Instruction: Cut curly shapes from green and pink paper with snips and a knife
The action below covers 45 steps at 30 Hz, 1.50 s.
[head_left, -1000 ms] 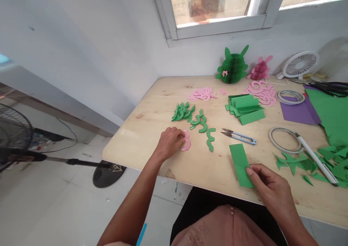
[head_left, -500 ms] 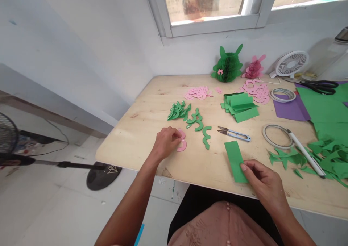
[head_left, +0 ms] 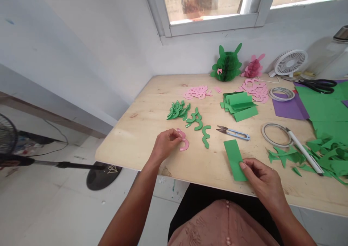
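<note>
Between the thumb and fingers of my left hand (head_left: 168, 144) is the edge of a pink scalloped paper cutout (head_left: 185, 145), low over the wooden table. My right hand (head_left: 262, 179) pinches a green paper strip (head_left: 234, 159) by its lower right edge, near the table's front. A green scalloped cutout (head_left: 206, 136) lies between the hands, with more green cutouts (head_left: 196, 119) and a pile of green cutouts (head_left: 177, 110) behind it. Thread snips (head_left: 233, 132) rest just beyond the green strip.
Folded green strips (head_left: 239, 104) and pink cutouts (head_left: 198, 92) lie farther back. On the right are a tape roll (head_left: 277, 144), a white pen (head_left: 304, 151), green scraps (head_left: 330, 161) and black scissors (head_left: 318, 86). Paper figures (head_left: 227, 66) and a small fan (head_left: 290, 63) stand by the wall.
The pink cutout has shifted and turned slightly in my left fingers, its lower curve moving a little right. My right hand keeps its hold on the green strip.
</note>
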Available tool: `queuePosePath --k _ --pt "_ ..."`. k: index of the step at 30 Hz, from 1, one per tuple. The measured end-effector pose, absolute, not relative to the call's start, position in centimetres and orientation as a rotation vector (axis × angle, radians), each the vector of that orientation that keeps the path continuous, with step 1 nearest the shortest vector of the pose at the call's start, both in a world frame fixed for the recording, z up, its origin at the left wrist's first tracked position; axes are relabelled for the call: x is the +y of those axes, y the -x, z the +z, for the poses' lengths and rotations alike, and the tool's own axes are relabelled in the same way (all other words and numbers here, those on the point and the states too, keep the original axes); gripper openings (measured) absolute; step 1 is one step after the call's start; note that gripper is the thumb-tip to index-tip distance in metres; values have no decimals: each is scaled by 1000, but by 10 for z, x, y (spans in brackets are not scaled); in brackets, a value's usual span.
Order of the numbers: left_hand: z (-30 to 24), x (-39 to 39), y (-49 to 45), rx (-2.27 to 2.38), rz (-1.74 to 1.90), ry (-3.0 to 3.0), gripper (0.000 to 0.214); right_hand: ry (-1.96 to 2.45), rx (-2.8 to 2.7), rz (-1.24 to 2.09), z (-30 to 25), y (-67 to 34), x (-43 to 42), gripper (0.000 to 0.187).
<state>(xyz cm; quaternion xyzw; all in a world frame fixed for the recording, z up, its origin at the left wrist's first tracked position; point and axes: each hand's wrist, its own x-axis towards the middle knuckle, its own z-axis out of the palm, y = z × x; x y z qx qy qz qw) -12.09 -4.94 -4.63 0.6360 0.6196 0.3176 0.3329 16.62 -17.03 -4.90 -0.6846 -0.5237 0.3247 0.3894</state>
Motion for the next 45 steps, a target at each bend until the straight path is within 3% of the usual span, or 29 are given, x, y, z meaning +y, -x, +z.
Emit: queuePosePath --k 20,32,45 --pt "-10 -101 28 980 899 -1318 11 1569 -1148 1084 -42 -151 -170 27" --pt "-9 -111 7 1129 954 -1646 5 1427 -1014 1185 -39 -142 -169 24" --pt "-11 -116 2 1143 1018 -1484 7 1430 -987 1207 -39 -140 -171 25"
